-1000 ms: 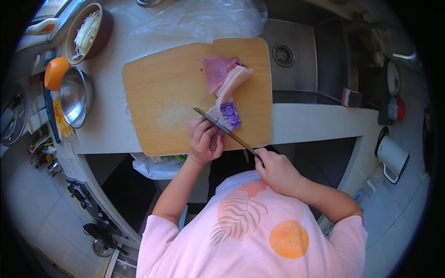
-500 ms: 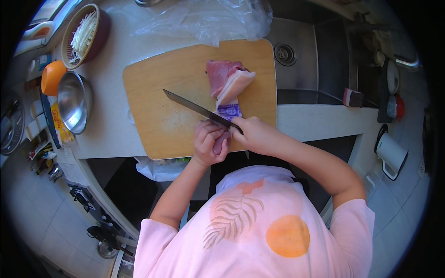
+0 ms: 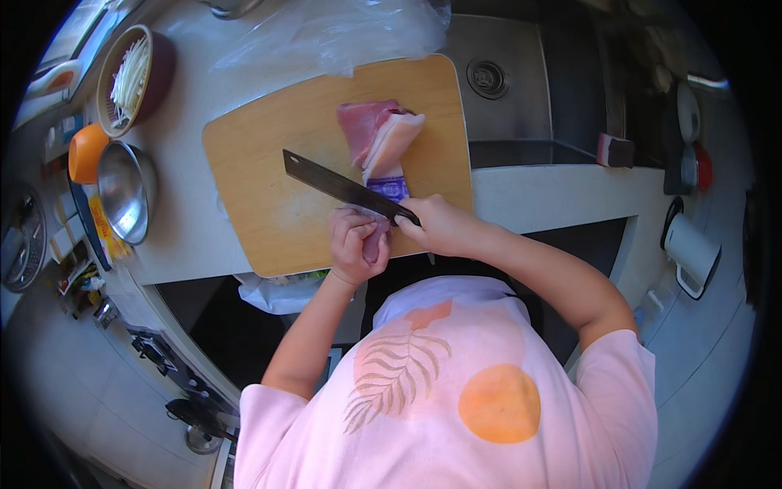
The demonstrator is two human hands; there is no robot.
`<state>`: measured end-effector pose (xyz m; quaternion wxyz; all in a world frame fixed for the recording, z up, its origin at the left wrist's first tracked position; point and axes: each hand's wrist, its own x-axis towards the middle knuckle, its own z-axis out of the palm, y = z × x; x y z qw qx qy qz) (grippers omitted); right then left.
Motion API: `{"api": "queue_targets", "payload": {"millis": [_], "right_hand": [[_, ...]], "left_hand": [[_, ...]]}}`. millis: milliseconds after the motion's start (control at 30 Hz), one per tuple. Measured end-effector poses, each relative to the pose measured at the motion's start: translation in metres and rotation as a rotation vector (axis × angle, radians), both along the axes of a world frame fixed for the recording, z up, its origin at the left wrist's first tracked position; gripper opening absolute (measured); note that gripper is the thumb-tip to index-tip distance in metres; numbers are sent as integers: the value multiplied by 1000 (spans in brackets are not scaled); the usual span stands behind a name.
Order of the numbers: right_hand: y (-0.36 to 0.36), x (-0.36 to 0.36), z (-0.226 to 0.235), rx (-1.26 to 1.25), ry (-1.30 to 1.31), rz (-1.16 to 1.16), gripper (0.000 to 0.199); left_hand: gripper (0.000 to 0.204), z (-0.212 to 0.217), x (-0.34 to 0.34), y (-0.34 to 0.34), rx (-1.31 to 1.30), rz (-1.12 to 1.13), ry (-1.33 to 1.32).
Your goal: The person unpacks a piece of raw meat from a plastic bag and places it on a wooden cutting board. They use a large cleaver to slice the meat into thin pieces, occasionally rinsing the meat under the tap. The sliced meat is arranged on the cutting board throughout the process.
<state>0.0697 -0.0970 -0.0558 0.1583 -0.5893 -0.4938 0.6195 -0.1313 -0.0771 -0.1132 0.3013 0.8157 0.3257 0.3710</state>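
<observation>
My right hand [image 3: 438, 225] grips the dark handle of a kitchen knife [image 3: 330, 181]. Its broad, dark blade points to the far left, above the wooden cutting board [image 3: 269, 138]. Under the blade, near the board's front edge, my left hand [image 3: 353, 246] is closed around the near end of a piece of raw meat [image 3: 377, 240]. Further up the board lies a thick raw meat slab [image 3: 376, 134] with a pale skin or fat side. A purple-marked part [image 3: 389, 188] shows at its near end. The blade and my hands hide whether both pieces are joined.
A clear plastic bag [image 3: 326, 37] lies beyond the board. To the left stand a steel bowl [image 3: 124, 196], an orange bowl [image 3: 87, 153] and a basket [image 3: 151, 73] holding thin white strands, apparently enoki mushrooms. A steel sink [image 3: 517, 90] is at the right, a white kettle [image 3: 691, 248] further right.
The knife has turned a little, so more of the blade's flat side shows. Both hands keep their hold. The whole view has shifted slightly.
</observation>
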Motion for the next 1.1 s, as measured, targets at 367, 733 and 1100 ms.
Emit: {"api": "queue_targets", "payload": {"millis": [367,733,1100], "right_hand": [[-26,-24,-12,21,22,-232,23],[-41,7,19,-11,-94,-153,21],[-38,43,97,160,-105,-223,20]], "left_hand": [[21,1,1,-2,-27,108,-40],[23,24,-46,5,-988,586,-520],[72,33,-79,0,-449,300,303]]}}
